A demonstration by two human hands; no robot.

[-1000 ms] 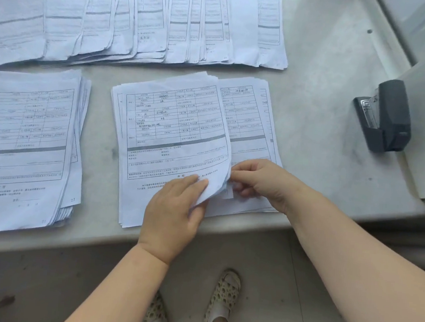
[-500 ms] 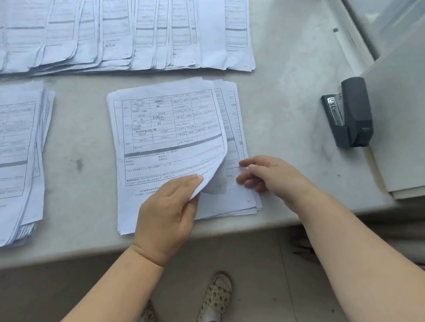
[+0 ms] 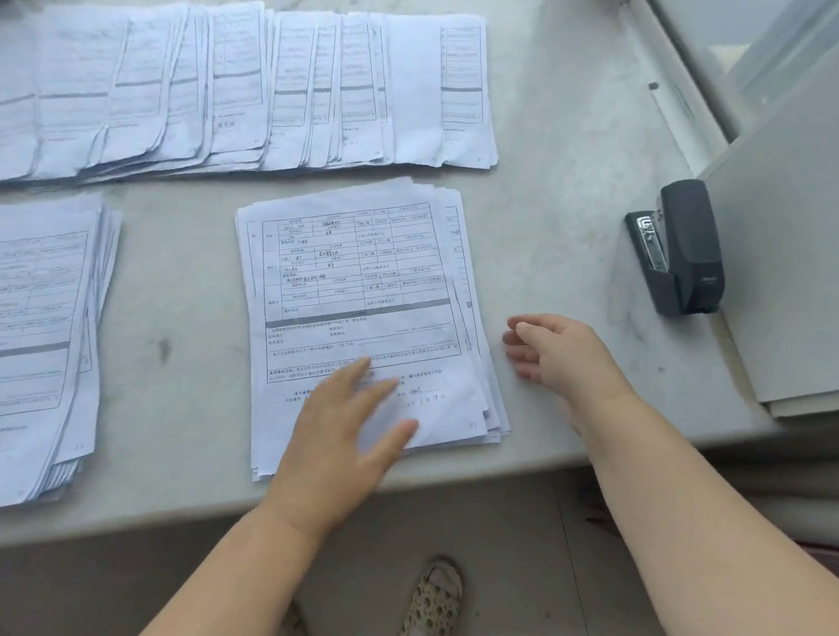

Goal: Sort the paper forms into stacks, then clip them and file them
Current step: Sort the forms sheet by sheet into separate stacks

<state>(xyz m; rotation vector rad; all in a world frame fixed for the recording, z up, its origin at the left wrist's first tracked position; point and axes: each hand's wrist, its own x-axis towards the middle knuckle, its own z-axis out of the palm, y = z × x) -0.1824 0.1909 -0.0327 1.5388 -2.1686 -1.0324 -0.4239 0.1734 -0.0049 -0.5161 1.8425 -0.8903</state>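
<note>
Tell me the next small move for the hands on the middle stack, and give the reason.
Probably square up the middle stack: its sheets fan out at the right edge, the left hand lies flat on it, and the right hand hovers empty beside it.

I count three groups of paper forms, taking the stapler [image 3: 676, 247] as my landmark. One stack [image 3: 357, 313] lies nearest it, to its left; one taller stack [image 3: 19, 336] sits farther left again; and one fanned row [image 3: 234, 92] of overlapping bundles spreads up and to the left of it, too blurred for me to count. There is one stapler, and one pile of grey boards [image 3: 814, 248] just right of it.
</note>
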